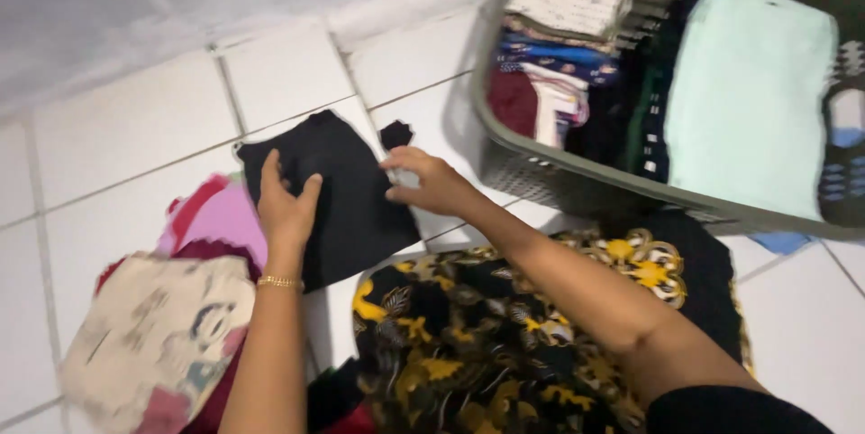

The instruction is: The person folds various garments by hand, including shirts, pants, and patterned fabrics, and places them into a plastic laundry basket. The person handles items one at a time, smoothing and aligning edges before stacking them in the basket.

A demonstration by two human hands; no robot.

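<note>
A black garment lies flat on the white tiled floor in front of me. My left hand, with a gold bracelet at the wrist, rests palm down on its left part, fingers spread. My right hand sits at the garment's right edge, fingers curled near a small black flap; whether it grips the cloth is unclear.
A grey laundry basket at the upper right holds folded clothes, among them a mint green piece. A pile of pink, red and cream clothes lies at the left. Black and yellow patterned cloth covers my lap.
</note>
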